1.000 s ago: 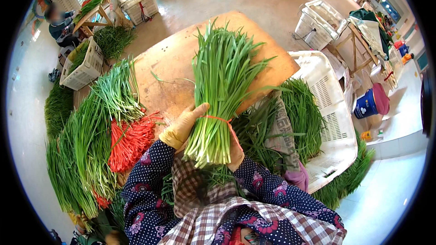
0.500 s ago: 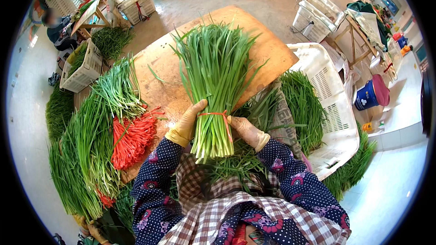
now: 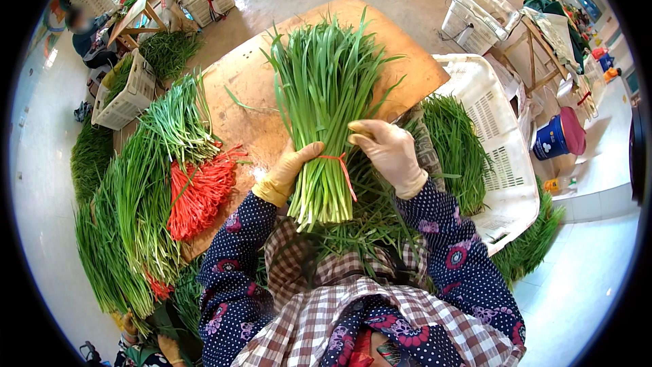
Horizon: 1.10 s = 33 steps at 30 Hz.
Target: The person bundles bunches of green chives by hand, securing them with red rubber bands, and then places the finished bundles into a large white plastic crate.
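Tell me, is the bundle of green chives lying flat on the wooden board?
No, the left hand holds the chive bundle up above the board.

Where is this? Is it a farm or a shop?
It looks most like a vegetable packing shed. A gloved left hand and right hand hold a tied bundle of green chives over a wooden board, with more bundles, red ties and white plastic crates around.
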Each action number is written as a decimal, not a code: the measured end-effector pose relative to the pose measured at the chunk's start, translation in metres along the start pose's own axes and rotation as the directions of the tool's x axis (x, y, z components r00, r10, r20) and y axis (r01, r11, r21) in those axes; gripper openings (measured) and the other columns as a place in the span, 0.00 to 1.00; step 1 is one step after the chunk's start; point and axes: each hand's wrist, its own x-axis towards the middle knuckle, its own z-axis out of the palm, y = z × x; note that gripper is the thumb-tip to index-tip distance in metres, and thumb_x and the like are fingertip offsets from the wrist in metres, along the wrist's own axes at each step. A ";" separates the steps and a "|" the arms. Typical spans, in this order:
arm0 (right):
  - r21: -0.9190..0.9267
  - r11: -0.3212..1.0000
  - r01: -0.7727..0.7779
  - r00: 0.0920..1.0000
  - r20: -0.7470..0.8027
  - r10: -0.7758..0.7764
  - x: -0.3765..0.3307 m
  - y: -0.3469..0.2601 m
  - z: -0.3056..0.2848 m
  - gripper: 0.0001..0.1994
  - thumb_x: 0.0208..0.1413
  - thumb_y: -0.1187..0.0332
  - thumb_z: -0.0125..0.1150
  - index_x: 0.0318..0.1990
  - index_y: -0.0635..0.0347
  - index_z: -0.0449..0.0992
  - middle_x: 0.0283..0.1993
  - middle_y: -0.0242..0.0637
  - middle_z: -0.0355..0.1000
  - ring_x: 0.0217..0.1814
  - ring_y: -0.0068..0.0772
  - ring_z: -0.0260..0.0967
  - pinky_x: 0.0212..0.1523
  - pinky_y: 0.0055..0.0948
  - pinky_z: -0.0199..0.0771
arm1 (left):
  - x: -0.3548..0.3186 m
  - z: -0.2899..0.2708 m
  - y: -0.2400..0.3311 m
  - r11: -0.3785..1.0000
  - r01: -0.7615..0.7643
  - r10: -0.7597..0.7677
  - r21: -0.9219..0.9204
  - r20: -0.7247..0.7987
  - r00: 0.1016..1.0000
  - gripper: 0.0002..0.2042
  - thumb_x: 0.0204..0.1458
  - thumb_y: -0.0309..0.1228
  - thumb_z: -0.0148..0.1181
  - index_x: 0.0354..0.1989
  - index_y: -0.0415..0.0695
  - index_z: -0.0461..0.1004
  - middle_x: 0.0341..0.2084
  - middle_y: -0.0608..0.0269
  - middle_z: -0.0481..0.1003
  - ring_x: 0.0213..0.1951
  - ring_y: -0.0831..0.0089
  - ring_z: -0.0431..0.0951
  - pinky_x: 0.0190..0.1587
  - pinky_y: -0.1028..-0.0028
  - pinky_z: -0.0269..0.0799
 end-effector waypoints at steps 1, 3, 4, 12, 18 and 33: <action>-0.136 0.979 0.149 0.988 0.061 -0.142 0.014 -0.016 0.001 0.11 0.47 0.63 0.60 0.37 0.55 0.76 0.26 0.35 0.73 0.26 0.35 0.72 0.28 0.29 0.71 | -0.004 -0.002 -0.001 1.000 -0.017 0.016 -0.013 -0.021 1.000 0.26 0.47 0.31 0.61 0.54 0.42 0.58 0.43 0.60 0.70 0.42 0.71 0.73 0.44 0.73 0.72; -0.283 0.896 0.343 0.935 0.200 -0.294 0.033 -0.022 0.008 0.10 0.46 0.63 0.59 0.36 0.54 0.75 0.25 0.35 0.71 0.27 0.37 0.71 0.28 0.33 0.70 | -0.005 0.003 0.002 0.998 0.000 -0.002 -0.055 -0.026 1.000 0.27 0.47 0.28 0.60 0.56 0.44 0.57 0.45 0.61 0.68 0.44 0.71 0.72 0.45 0.72 0.71; -0.302 0.869 0.391 0.910 0.266 -0.317 0.040 -0.015 0.013 0.09 0.46 0.64 0.59 0.35 0.54 0.75 0.24 0.35 0.71 0.27 0.38 0.71 0.28 0.34 0.70 | -0.002 0.005 0.001 0.998 -0.004 0.004 -0.058 -0.017 1.000 0.27 0.47 0.28 0.60 0.56 0.44 0.57 0.44 0.61 0.68 0.44 0.71 0.72 0.45 0.72 0.71; -0.542 0.709 0.451 0.892 0.248 -0.378 0.071 0.003 0.018 0.09 0.48 0.62 0.55 0.24 0.56 0.68 0.23 0.37 0.70 0.25 0.39 0.71 0.25 0.35 0.70 | 0.001 0.009 0.003 0.998 -0.024 0.023 -0.055 -0.009 1.000 0.28 0.46 0.26 0.61 0.56 0.44 0.56 0.43 0.60 0.69 0.41 0.70 0.73 0.43 0.71 0.73; -0.319 0.913 0.254 0.966 0.127 -0.225 0.083 0.001 -0.003 0.09 0.50 0.58 0.56 0.27 0.53 0.72 0.24 0.37 0.73 0.26 0.38 0.72 0.26 0.33 0.71 | 0.001 0.008 0.001 0.998 -0.027 0.026 -0.051 -0.013 1.000 0.28 0.46 0.26 0.61 0.56 0.44 0.56 0.44 0.60 0.69 0.43 0.70 0.72 0.43 0.70 0.72; -0.445 0.476 0.759 0.645 0.617 -0.452 0.060 -0.012 0.019 0.04 0.43 0.68 0.52 0.25 0.58 0.68 0.18 0.33 0.67 0.22 0.35 0.70 0.23 0.33 0.69 | -0.001 0.019 0.002 0.999 -0.046 0.044 -0.023 -0.077 0.996 0.30 0.46 0.26 0.62 0.57 0.46 0.53 0.43 0.60 0.69 0.39 0.69 0.75 0.39 0.70 0.75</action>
